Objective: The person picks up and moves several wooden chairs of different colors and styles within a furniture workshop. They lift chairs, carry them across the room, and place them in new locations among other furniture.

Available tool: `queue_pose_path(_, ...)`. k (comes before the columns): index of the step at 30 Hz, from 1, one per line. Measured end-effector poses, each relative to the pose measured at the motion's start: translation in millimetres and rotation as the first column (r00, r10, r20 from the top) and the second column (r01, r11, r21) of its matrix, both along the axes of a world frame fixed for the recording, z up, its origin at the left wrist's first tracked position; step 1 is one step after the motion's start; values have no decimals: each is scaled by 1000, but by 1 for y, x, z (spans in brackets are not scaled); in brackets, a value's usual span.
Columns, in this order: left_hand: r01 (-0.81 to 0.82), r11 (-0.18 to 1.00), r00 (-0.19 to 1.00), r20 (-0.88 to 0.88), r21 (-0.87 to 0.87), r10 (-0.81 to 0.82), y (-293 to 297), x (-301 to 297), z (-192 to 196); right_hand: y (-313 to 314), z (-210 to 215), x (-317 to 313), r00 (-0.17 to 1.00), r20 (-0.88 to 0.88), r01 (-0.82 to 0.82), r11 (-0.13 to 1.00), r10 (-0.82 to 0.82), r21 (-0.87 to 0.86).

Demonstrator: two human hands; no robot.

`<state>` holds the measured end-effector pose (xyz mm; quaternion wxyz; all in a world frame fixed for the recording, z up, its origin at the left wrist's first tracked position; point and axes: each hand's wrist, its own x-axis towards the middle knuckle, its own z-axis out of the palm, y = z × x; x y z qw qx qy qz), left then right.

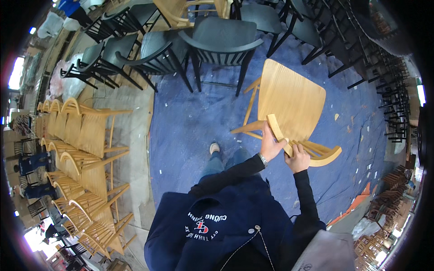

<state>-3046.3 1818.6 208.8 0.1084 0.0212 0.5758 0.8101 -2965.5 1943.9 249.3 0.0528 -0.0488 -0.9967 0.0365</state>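
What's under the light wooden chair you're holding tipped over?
Under the light wooden chair lies a blue tarp over the floor, dotted with small scraps. The left hand and right hand grip its back; the seat hides the tarp directly beneath.

Floor is bare concrete w/ a blue tarp spread over it; black chairs stand on tarp, small white scraps scattered about.
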Motion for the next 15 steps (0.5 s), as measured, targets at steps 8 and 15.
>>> queue_pose_path(8,-67,998,996,-52,-3,66,85,-117,3,122,-4,-121,981,-70,-169,976,179,134)
queue_pose_path(15,-365,861,931,-113,-353,348,59,-135,-91,234,12,-281,957,-110,-235,941,267,243)
